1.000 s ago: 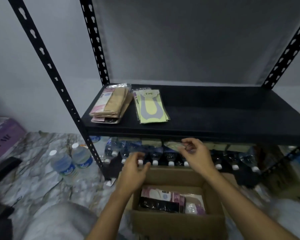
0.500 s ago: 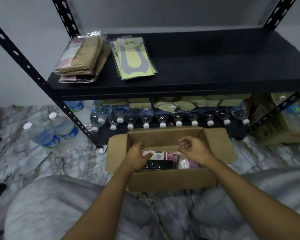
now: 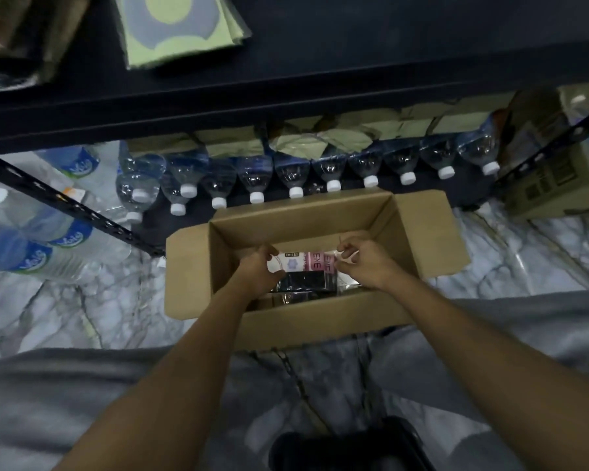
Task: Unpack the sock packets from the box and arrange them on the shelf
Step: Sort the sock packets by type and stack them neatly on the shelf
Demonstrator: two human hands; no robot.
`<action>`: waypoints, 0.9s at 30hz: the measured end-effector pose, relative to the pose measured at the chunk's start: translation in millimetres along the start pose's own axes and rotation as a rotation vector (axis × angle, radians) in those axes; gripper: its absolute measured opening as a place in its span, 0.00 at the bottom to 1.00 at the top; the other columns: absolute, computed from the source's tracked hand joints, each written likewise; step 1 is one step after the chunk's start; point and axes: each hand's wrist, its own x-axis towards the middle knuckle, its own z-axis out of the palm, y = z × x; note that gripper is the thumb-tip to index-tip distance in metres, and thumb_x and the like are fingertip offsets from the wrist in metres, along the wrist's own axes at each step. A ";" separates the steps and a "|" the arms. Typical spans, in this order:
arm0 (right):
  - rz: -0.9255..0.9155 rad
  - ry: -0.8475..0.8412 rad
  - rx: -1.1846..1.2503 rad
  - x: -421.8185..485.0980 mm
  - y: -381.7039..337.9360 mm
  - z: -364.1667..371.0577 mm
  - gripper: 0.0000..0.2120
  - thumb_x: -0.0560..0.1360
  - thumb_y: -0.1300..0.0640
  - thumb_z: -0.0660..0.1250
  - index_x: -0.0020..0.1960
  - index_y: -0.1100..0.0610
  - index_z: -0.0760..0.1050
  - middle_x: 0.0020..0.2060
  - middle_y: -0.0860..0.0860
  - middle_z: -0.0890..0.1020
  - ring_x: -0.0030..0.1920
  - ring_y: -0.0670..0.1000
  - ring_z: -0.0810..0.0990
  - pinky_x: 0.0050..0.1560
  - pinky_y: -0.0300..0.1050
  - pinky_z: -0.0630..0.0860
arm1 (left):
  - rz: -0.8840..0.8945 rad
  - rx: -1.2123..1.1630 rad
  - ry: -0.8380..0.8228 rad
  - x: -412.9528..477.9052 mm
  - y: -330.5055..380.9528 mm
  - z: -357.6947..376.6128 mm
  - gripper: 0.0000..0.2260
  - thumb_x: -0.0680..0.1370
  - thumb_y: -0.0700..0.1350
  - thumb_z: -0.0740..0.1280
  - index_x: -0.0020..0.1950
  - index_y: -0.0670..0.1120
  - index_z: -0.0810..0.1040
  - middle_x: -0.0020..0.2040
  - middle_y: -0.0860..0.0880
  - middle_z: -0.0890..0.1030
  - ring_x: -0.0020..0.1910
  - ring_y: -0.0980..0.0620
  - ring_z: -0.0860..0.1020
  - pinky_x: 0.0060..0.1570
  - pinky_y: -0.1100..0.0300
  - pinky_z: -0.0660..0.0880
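Marble-patterned floor (image 3: 65,311), grey-veined, under everything. Black metal shelf (image 3: 354,56), upper board spanning the top of the view; on its left part a yellow-green and grey sock packet (image 3: 181,28) lies flat, and just beside it at the far left a tan packet (image 3: 17,32), blurred. Below the board, a row of clear water bottles (image 3: 255,178) lies on its side, white caps pointing toward the person; more bottles with blue labels (image 3: 34,246) sit on the floor left of the slotted upright. Open cardboard box (image 3: 419,239) on the floor in front of the bottle row, flaps folded outward, between the person's grey-clad knees. Both bare forearms extend forward and down from the lower corners of the view, converging over the box mouth. Left hand (image 3: 257,271), back up, fingers curled around the left end of a sock packet (image 3: 303,263), white and pink with "ENE" lettering over dark contents, which lies inside the box atop further packets. Right hand (image 3: 364,263), wrist slightly cocked, fingertips pinching the right edge of the same packet's clear wrapper. A dark object (image 3: 351,447) at the bottom edge, unidentifiable.
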 end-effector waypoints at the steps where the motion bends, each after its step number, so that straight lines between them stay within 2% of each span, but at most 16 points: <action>1: 0.013 -0.020 -0.008 6.6 4.0 2.1 0.12 0.70 0.60 0.73 0.51 0.55 0.76 0.38 0.45 0.75 0.37 0.46 0.73 0.44 0.39 0.70 | -0.008 0.042 -0.021 8.6 -3.2 4.4 0.22 0.72 0.44 0.73 0.65 0.43 0.74 0.62 0.41 0.76 0.60 0.41 0.76 0.62 0.49 0.73; 6: 0.061 -0.052 -0.083 30.9 27.1 8.8 0.12 0.70 0.60 0.73 0.52 0.60 0.77 0.42 0.51 0.76 0.43 0.50 0.75 0.45 0.40 0.71 | -0.021 0.299 -0.139 51.0 -16.7 22.8 0.29 0.71 0.51 0.69 0.71 0.46 0.69 0.70 0.43 0.72 0.68 0.41 0.71 0.69 0.45 0.66; 8: 0.073 -0.054 -0.109 36.9 40.2 11.7 0.11 0.70 0.61 0.72 0.52 0.60 0.78 0.42 0.51 0.76 0.43 0.50 0.75 0.46 0.40 0.70 | -0.005 0.411 -0.177 68.3 -21.9 28.4 0.30 0.73 0.48 0.69 0.74 0.48 0.65 0.74 0.44 0.67 0.72 0.42 0.66 0.70 0.43 0.64; 11: 0.122 -0.061 -0.110 42.4 57.4 14.8 0.12 0.70 0.60 0.72 0.53 0.58 0.78 0.43 0.51 0.77 0.42 0.49 0.75 0.47 0.39 0.70 | 0.016 0.514 -0.203 89.4 -31.5 33.3 0.31 0.74 0.44 0.68 0.76 0.50 0.62 0.75 0.45 0.63 0.73 0.41 0.63 0.70 0.41 0.63; 15: 0.152 -0.077 -0.077 50.5 68.0 16.4 0.10 0.70 0.60 0.73 0.49 0.52 0.76 0.42 0.49 0.77 0.42 0.50 0.76 0.49 0.41 0.74 | 0.050 0.539 -0.271 104.0 -45.3 38.5 0.36 0.72 0.50 0.72 0.76 0.50 0.61 0.76 0.46 0.63 0.74 0.43 0.62 0.72 0.44 0.61; 17: 0.144 -0.053 -0.069 54.5 70.5 16.8 0.10 0.69 0.60 0.73 0.49 0.53 0.77 0.42 0.49 0.77 0.43 0.50 0.77 0.52 0.44 0.75 | 0.060 0.556 -0.249 105.8 -47.7 40.7 0.37 0.70 0.51 0.74 0.76 0.49 0.62 0.75 0.46 0.64 0.74 0.44 0.62 0.72 0.46 0.60; 19: 0.147 -0.042 -0.082 55.2 71.7 17.5 0.11 0.70 0.60 0.73 0.51 0.56 0.78 0.42 0.50 0.78 0.43 0.50 0.77 0.52 0.43 0.75 | 0.054 0.563 -0.236 105.7 -50.2 42.3 0.39 0.68 0.53 0.76 0.75 0.49 0.64 0.74 0.46 0.65 0.73 0.44 0.63 0.72 0.47 0.59; 23: 0.148 -0.040 -0.089 53.1 70.8 17.9 0.11 0.70 0.60 0.73 0.51 0.58 0.78 0.41 0.50 0.77 0.43 0.50 0.76 0.52 0.43 0.74 | 0.080 0.522 -0.306 103.8 -59.8 44.1 0.40 0.62 0.58 0.78 0.72 0.51 0.70 0.73 0.46 0.69 0.71 0.44 0.66 0.70 0.47 0.63; 25: 0.169 -0.022 -0.048 53.6 69.4 15.7 0.10 0.70 0.61 0.73 0.51 0.58 0.79 0.39 0.48 0.77 0.43 0.50 0.77 0.53 0.48 0.77 | 0.088 0.426 -0.326 101.1 -58.6 40.9 0.36 0.64 0.55 0.79 0.69 0.48 0.73 0.68 0.45 0.75 0.65 0.45 0.72 0.65 0.51 0.69; 27: 0.192 -0.012 -0.029 53.6 66.6 11.5 0.10 0.70 0.62 0.72 0.51 0.59 0.79 0.40 0.50 0.79 0.43 0.50 0.77 0.50 0.45 0.76 | 0.094 0.370 -0.358 97.1 -54.9 36.8 0.27 0.67 0.49 0.78 0.63 0.45 0.76 0.61 0.45 0.79 0.59 0.45 0.77 0.58 0.55 0.72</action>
